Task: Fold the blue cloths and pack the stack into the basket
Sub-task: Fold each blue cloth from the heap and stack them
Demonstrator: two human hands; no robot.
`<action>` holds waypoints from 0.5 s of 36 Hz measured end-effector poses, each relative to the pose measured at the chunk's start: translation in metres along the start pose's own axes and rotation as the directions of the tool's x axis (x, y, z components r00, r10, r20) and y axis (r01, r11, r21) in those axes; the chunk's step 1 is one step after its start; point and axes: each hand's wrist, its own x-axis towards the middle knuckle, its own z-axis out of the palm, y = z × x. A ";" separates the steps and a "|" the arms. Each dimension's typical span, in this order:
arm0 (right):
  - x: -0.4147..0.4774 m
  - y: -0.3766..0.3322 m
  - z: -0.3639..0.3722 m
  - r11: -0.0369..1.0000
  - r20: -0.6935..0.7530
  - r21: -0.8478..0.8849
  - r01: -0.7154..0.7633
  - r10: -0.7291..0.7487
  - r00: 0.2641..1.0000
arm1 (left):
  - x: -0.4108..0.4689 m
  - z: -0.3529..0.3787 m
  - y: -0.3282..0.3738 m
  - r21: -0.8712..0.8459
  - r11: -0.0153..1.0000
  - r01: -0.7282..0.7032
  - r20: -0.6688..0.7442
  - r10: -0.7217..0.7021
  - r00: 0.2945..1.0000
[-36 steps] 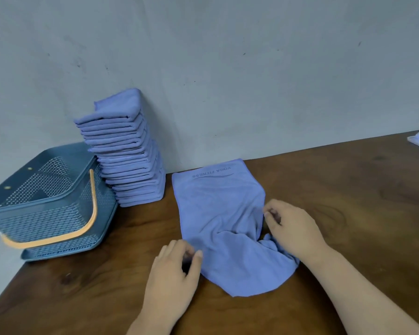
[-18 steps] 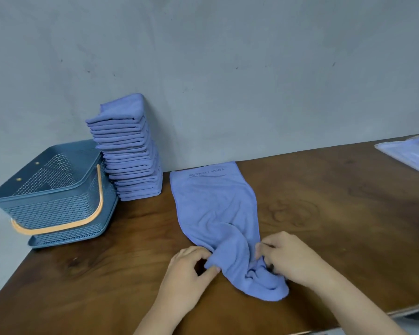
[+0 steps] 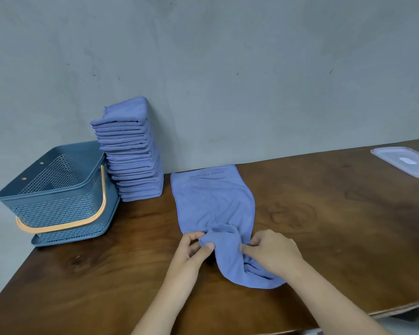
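Observation:
A long blue cloth (image 3: pixel 213 201) lies on the wooden table (image 3: pixel 107 274), its printed end toward the wall and its near end bunched. My left hand (image 3: pixel 191 252) pinches the bunched fabric at its left side. On the right side, my right hand (image 3: pixel 273 255) pinches the same bunch. A tall stack of folded blue cloths (image 3: pixel 133 153) leans against the wall to the left. Beside it stands a blue mesh basket (image 3: pixel 56 197) with an orange handle, nothing visible inside.
A clear plastic lid (image 3: pixel 406 163) lies at the table's far right. The grey wall (image 3: pixel 228 68) runs along the table's back edge. The table's front edge shows at the lower right, with a floor gap beyond it.
Both hands have moved closer together and gathered the cloth's near end into a narrower bunch. The view has shifted, bringing the plastic lid at the right into sight.

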 end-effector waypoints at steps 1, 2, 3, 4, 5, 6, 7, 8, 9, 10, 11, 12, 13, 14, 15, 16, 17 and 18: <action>0.001 -0.001 0.003 1.000 0.004 0.017 0.008 -0.008 1.000 | 0.001 0.003 -0.001 0.005 1.000 0.010 0.008 -0.010 1.000; 0.002 -0.002 0.005 0.999 0.011 0.040 0.007 -0.007 1.000 | 0.003 0.004 -0.002 0.019 1.000 0.012 0.010 -0.013 1.000; 0.003 -0.002 0.006 0.999 0.014 0.053 0.001 -0.001 1.000 | 0.004 0.006 -0.004 0.047 0.999 0.006 0.004 -0.007 1.000; 0.004 -0.002 0.008 0.999 0.011 0.051 -0.001 0.001 1.000 | 0.006 0.007 -0.007 0.075 0.997 -0.010 -0.007 0.010 1.000; 0.004 -0.002 0.009 0.999 0.011 0.039 -0.003 0.003 1.000 | 0.008 0.008 -0.009 0.103 0.994 -0.028 -0.021 0.030 0.999; 0.005 -0.001 0.010 1.000 0.009 0.027 -0.004 0.004 1.000 | 0.008 0.007 -0.010 0.121 0.992 -0.045 -0.040 0.050 0.998; 0.006 0.001 0.012 1.000 0.008 0.027 -0.004 0.004 1.000 | 0.009 0.006 -0.010 0.129 0.990 -0.051 -0.067 0.060 0.996; 0.008 0.004 0.012 0.998 0.011 0.061 0.000 0.000 1.000 | 0.009 0.004 -0.009 0.123 0.991 -0.054 -0.097 0.066 0.993; 0.011 0.007 0.012 0.991 0.023 0.137 -0.002 -0.001 1.000 | 0.009 0.003 -0.008 0.117 0.992 -0.057 -0.126 0.072 0.989; 0.013 0.011 0.009 0.971 0.031 0.237 -0.013 0.005 0.999 | 0.009 0.000 -0.007 0.105 0.993 -0.058 -0.150 0.073 0.986; 0.016 0.015 0.005 0.943 0.026 0.332 -0.030 0.023 0.999 | 0.009 -0.004 -0.006 0.095 0.994 -0.047 -0.171 0.063 0.983; 0.018 0.018 -0.001 0.903 0.010 0.428 -0.046 0.046 0.999 | 0.009 -0.008 -0.006 0.074 0.997 -0.030 -0.194 0.044 0.980; 0.020 0.021 -0.006 0.841 0.007 0.536 -0.071 0.080 0.997 | 0.010 -0.014 -0.005 0.053 0.999 -0.011 -0.218 0.022 0.976; 0.021 0.023 -0.012 0.741 0.031 0.664 -0.105 0.113 0.993 | 0.011 -0.019 -0.005 0.034 0.999 0.008 -0.242 0.000 0.970; 0.022 0.025 -0.017 0.615 0.075 0.775 -0.144 0.138 0.988 | 0.013 -0.025 -0.005 0.022 0.999 0.028 -0.261 -0.021 0.965; 0.022 0.027 -0.021 0.494 0.119 0.852 -0.174 0.141 0.983 | 0.014 -0.029 -0.004 0.008 0.999 0.044 -0.275 -0.040 0.961; 0.021 0.028 -0.024 0.419 0.152 0.887 -0.195 0.135 0.979 | 0.014 -0.032 -0.002 0.000 0.998 0.061 -0.283 -0.058 0.957; 0.017 0.028 -0.027 0.384 0.168 0.900 -0.206 0.130 0.977 | 0.013 -0.035 -0.001 -0.010 0.997 0.072 -0.288 -0.072 0.955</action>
